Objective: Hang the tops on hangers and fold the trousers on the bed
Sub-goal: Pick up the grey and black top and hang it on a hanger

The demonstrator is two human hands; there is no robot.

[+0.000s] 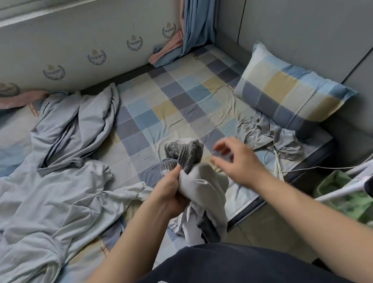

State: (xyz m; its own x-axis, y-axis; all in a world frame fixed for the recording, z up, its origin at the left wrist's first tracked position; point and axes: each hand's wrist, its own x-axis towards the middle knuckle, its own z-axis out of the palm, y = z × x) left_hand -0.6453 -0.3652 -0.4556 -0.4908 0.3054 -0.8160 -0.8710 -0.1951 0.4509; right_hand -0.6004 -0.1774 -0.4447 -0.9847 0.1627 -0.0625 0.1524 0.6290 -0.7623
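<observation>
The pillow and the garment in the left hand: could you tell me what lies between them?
In the head view, a crumpled grey drawstring garment lies on the sheet between them, and the open right hand hovers over that stretch.

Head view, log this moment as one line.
left hand: grips bunched grey garment | right hand: open, beside it, holding nothing | striped garment: crumpled on bed

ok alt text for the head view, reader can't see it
Left hand grips a bunched pale grey garment with dark ribbed cuffs over a checked bed; right hand hovers open beside it. Other grey clothes lie crumpled left, a pillow right.
</observation>
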